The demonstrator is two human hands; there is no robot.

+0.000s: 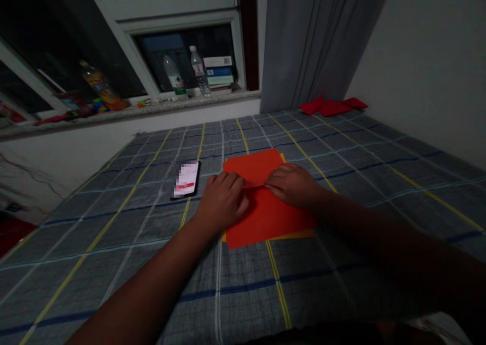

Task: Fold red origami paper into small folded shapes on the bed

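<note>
Our left hand (222, 201) has a black rectangular smartphone (186, 179) just beside it, so that's the one thing in the way going left. Past our right hand (292, 185), the grey plaid bed sheet (379, 188) gives us loads of room toward the white wall (425, 56). Straight ahead, we'd only meet the flat red cloth-like pieces (332, 107) by the grey curtain (322, 36), well apart.

Matt red paper (268, 216) lies at centre frame on woven checked cloth (114, 264), with glossy clear plastic bottles (199, 71) on a rough stone sill (152, 107) at upper left.
</note>
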